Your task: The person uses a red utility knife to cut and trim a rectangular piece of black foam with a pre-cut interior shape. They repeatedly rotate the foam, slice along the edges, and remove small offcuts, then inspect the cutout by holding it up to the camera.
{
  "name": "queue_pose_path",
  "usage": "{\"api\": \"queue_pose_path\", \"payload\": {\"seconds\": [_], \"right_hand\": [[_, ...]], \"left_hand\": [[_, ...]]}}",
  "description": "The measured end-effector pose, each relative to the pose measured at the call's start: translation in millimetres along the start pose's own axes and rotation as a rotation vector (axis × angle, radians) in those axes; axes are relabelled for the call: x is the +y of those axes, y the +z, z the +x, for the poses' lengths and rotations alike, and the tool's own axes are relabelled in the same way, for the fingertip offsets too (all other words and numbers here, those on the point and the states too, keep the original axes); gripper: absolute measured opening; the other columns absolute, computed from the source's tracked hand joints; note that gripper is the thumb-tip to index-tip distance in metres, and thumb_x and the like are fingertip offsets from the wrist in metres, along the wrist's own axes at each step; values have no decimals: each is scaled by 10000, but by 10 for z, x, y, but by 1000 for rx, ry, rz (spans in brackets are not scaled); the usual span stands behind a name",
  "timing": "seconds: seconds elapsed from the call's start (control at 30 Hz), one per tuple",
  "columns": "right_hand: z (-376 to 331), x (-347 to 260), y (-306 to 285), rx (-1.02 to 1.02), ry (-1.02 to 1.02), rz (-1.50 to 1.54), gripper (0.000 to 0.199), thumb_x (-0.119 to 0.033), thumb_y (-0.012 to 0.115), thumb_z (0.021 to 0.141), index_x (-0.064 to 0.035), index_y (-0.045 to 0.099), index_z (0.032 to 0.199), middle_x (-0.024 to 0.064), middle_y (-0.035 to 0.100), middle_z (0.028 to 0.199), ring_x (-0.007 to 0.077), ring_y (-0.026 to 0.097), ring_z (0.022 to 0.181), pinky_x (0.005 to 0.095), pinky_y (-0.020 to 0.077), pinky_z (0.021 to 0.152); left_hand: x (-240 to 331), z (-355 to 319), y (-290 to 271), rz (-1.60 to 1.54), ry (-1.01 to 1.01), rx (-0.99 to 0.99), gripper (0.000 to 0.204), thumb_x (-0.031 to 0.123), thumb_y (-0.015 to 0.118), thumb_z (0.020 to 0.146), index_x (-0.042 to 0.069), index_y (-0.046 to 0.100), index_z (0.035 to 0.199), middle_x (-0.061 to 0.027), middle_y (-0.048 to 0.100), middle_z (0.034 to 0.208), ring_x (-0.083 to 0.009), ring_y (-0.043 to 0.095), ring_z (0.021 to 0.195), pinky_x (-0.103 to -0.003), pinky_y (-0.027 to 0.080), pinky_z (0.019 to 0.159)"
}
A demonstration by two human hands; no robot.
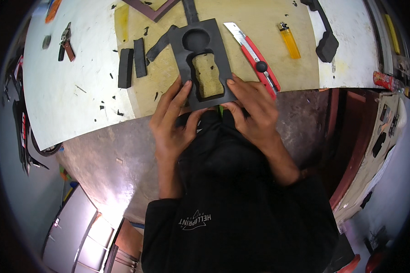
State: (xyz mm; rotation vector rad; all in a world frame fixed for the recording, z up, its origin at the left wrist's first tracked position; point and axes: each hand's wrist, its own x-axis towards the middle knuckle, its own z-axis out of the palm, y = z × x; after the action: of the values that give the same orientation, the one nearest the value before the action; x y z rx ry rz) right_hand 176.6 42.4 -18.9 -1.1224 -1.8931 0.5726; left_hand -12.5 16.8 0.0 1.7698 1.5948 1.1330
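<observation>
Both hands grip a flat dark grey foam panel (182, 59) at its near end, over the table's front edge. A round recess lies toward its far end, and a long wavy-sided opening shows the tabletop through it. My left hand (173, 111) pinches the left near corner, fingers on top and thumb at the near edge. On the right near corner my right hand (255, 107) does the same. Just right of the panel lies a red utility knife (255, 59) with its blade out. Dark foam strips (140, 58) and a foam block (125, 68) rest to the left.
A yellow lighter (290, 42) lies right of the knife. Farther right is a dark foam offcut (327, 48). A small hand tool (67, 43) sits on the table's white left part. A maroon frame (156, 13) is at the far edge, and small black scraps dot the tabletop (77, 100).
</observation>
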Motion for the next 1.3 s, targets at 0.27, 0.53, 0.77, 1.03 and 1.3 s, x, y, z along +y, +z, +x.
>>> {"api": "queue_pose_path", "payload": {"seconds": [0.27,0.53,0.77,1.03,1.3], "right_hand": [[17,-75,21,48,72,19,471,35,796,644,47,670,1097,198,696,1055,287,667,851,328,547,688],[-21,-87,61,33,21,-44,465,47,802,662,90,646,1099,225,684,1052,321,673,915,357,557,761],[-83,-65,99,39,14,-94,446,19,804,689,93,637,1096,251,674,1039,328,673,942,374,554,784],[-131,-99,142,57,78,-116,462,-36,814,722,86,617,1123,254,660,1047,316,671,939,355,546,795],[-129,-104,143,44,58,-156,461,-34,808,736,89,607,1131,254,660,1033,305,667,938,351,536,809]], "left_hand": [[-93,-18,-19,16,30,11,576,-48,800,659,29,643,1208,-218,569,1271,-292,643,1072,-311,588,742],[-130,-42,-31,-106,6,31,589,-30,813,650,24,642,1211,-224,590,1245,-319,624,1111,-347,570,839],[-220,-67,-5,-104,35,53,596,-21,819,636,39,650,1204,-196,588,1243,-287,632,1085,-315,605,711],[-251,-87,-10,-75,61,71,580,13,817,647,70,661,1203,-167,585,1269,-264,652,983,-310,586,692],[-276,-99,7,-90,62,96,594,20,816,635,92,666,1205,-150,590,1273,-242,654,913,-312,557,709]]}}
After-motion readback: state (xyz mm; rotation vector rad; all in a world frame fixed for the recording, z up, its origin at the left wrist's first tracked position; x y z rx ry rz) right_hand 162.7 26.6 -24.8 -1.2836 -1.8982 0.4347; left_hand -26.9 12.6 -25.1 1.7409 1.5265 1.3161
